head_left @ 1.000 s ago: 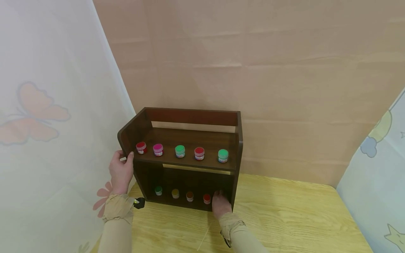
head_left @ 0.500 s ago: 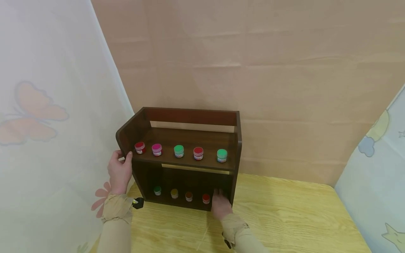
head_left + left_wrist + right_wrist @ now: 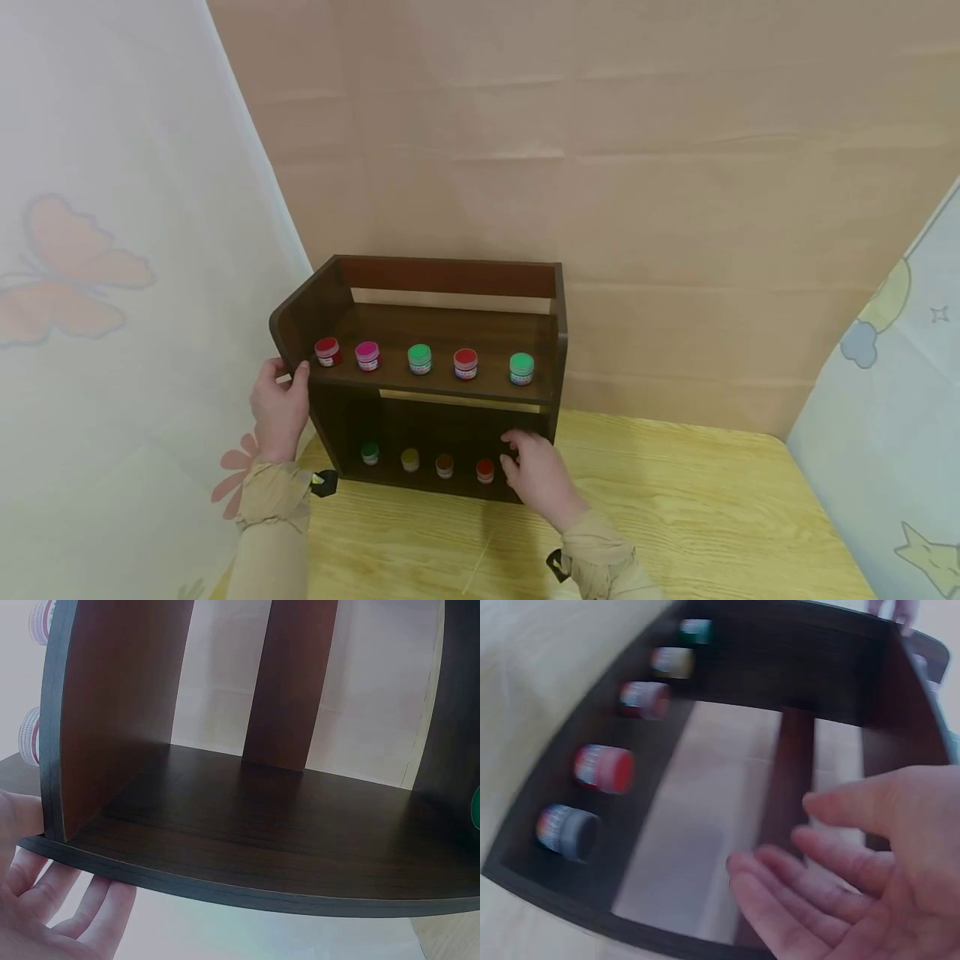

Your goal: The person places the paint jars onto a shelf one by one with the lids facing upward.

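A dark brown two-tier shelf [image 3: 450, 312] stands on the table. My left hand [image 3: 280, 412] grips its left side panel, thumb at the front edge by the upper board and fingers along the outer face. My right hand [image 3: 542, 477] holds nothing, its fingers loosely bent before the lower tier's right end. Near it in the right wrist view are a grey-lidded jar [image 3: 568, 832] and a red jar [image 3: 604, 769]; the head view hides the grey-lidded one behind the hand. Farther left on that tier sit a brownish-red jar [image 3: 445, 467], a yellow jar [image 3: 410, 460] and a green jar [image 3: 370, 453].
Along the upper tier's front stand several small jars, among them a magenta-lidded jar [image 3: 367, 356] and a green-lidded jar [image 3: 522, 368]. A brown paper backdrop [image 3: 675, 208] hangs behind the wood-grain table [image 3: 675, 500]. A white printed curtain [image 3: 135, 417] hangs close on the left.
My right hand has drawn back and up out of the lower tier's right end, coming away from the grey-lidded jar's place. My left hand keeps its grip on the side panel.
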